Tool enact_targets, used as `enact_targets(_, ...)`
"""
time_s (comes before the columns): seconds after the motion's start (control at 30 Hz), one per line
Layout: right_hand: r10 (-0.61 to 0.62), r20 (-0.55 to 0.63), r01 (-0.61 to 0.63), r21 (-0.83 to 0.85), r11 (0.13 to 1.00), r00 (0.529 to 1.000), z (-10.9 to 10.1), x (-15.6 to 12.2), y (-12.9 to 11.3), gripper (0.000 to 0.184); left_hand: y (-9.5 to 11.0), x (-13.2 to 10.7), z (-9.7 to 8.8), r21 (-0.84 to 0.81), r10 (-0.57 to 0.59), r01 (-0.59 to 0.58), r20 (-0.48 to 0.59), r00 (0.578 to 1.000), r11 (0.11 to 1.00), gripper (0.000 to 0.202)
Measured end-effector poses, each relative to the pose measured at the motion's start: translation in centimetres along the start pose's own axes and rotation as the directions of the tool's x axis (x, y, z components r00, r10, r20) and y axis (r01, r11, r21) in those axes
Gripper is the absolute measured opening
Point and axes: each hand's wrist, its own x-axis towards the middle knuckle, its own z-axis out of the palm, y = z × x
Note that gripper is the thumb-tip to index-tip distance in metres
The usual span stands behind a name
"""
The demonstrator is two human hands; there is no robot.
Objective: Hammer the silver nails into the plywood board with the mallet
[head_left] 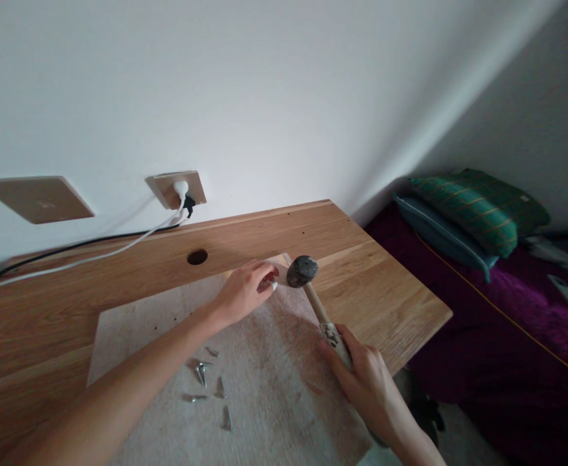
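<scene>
Mallet [302, 271], dark-headed and pale-handled, is gripped by the right hand [363, 373], whose fingers are wrapped around the handle [331, 334]. Its head is held above the far right edge of a pale board [269, 375], just beside the left hand [245, 289]. Dark markings are borne by the handle, but they cannot be read. The left hand is held over the far part of the board with its fingers curled towards the thumb; something small and white is seen at the fingertips, and whether anything is clamped there cannot be told. Nearer the camera, small metal fasteners [201, 374] are scattered on the board, some of them overlapping.

The board is laid on a wooden tabletop [385, 285], which is pierced by a round hole [197, 257]. On the wall, a socket plate [159, 188] is fitted with a white plug [181, 188]. A faint central mark is carried by the wall plate [26, 199] at far left, too indistinct to be read. On the purple cover [468, 330] at right, a green pillow [488, 210] is rested on a blue cushion [443, 236].
</scene>
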Motion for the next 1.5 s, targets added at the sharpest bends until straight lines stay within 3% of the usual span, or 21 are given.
enact_targets(0.57,-0.026,-0.030,0.027,0.014,1.000,0.999,-0.08,0.03,-0.18,0.041,-0.04,0.01,-0.20,0.004,-0.088,0.088,-0.028,0.996,0.996,0.017)
enact_targets(1.5,-0.014,-0.018,0.014,0.003,1.000,1.000,0.07,-0.09,-0.02,0.042,-0.13,0.14,-0.04,-0.002,-0.048,0.048,-0.007,0.999,0.999,0.015)
